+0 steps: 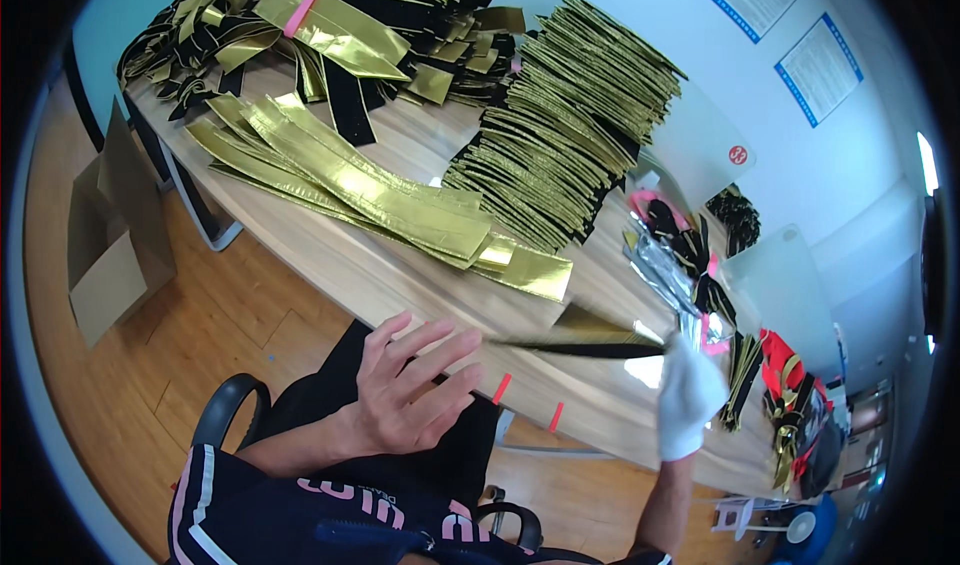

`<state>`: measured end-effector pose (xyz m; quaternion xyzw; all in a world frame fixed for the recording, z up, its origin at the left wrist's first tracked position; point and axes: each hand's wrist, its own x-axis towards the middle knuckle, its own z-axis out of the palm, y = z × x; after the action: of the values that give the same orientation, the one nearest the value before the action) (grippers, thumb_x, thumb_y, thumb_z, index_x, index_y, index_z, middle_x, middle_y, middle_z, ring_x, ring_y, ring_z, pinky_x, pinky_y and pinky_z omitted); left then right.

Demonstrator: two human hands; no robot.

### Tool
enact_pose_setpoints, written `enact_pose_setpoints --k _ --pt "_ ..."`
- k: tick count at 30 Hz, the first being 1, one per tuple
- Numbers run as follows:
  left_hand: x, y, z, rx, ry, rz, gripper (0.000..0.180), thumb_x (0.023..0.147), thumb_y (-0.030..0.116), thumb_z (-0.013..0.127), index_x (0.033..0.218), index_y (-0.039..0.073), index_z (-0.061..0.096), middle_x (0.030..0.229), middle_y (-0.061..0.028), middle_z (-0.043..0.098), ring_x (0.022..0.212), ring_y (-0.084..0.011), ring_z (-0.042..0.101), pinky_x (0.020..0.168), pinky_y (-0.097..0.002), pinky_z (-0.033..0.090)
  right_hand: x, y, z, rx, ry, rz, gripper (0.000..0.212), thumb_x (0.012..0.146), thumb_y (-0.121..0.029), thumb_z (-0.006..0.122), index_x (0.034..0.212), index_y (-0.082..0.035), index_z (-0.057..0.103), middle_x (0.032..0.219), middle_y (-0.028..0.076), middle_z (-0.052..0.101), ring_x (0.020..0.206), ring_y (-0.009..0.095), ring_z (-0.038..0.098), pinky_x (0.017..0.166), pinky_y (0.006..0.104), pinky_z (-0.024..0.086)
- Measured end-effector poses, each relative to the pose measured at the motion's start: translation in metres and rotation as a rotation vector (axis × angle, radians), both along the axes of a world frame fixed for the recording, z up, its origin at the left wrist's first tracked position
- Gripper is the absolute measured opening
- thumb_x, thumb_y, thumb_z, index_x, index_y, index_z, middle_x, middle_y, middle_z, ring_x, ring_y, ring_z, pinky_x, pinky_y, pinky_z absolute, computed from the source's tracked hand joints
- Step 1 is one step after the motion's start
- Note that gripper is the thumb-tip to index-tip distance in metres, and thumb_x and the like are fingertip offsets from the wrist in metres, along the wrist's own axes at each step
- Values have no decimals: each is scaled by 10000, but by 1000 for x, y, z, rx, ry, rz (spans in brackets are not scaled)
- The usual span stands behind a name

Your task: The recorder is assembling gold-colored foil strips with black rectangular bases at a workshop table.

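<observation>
My left hand (415,385), bare, is raised over the table's front edge with its fingers spread and nothing in it. On my right hand (690,395) is a white glove, and its fingers close on one end of a gold-and-black strip (600,337). Blurred by motion, that strip stretches leftward above the tabletop, and its free end comes near my left fingertips without a clear touch. Just beyond lies a loose pile of shiny gold strips (370,190). Behind it, to the right, a long row of folded gold-and-black strips (570,115) is packed tightly together.
Bundles of gold-and-black strips (340,35), one tied with pink ribbon, cover the far left. Along the right are a silver plastic packet (660,265), tied black bundles (705,280) and red pieces (780,360). Red tape marks (502,388) line the front edge. A cardboard box (115,225) stands left.
</observation>
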<state>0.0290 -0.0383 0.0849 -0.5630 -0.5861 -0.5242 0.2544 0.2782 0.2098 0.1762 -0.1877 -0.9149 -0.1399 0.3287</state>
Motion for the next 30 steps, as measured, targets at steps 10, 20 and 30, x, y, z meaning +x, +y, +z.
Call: enact_pose_setpoints --k 10,20,30 --pt "-9 -8 -40 -145 -74 -64 413 745 -9 741 1152 64 741 1284 -104 715 1069 -282 707 838 -386 557 -179 171 208 195 465 -215 351 1065 -403 595 1237 -155 774 1094 153 772 977 351 746 839 409 563" --pt "-33 -27 -57 -170 -169 10 441 727 -83 696 1135 75 756 1190 -102 758 969 -285 738 789 -380 563 -283 262 143 41 123 -83 301 995 -301 676 1188 -97 786 1132 190 760 1044 361 743 934 421 567" --pt "-32 -13 -58 -211 -144 -75 371 754 -15 731 1112 82 750 1161 -54 751 977 -246 731 800 -361 563 -291 303 134 -67 191 -93 299 947 -291 673 1162 -127 803 1078 186 767 1007 371 743 904 433 569"
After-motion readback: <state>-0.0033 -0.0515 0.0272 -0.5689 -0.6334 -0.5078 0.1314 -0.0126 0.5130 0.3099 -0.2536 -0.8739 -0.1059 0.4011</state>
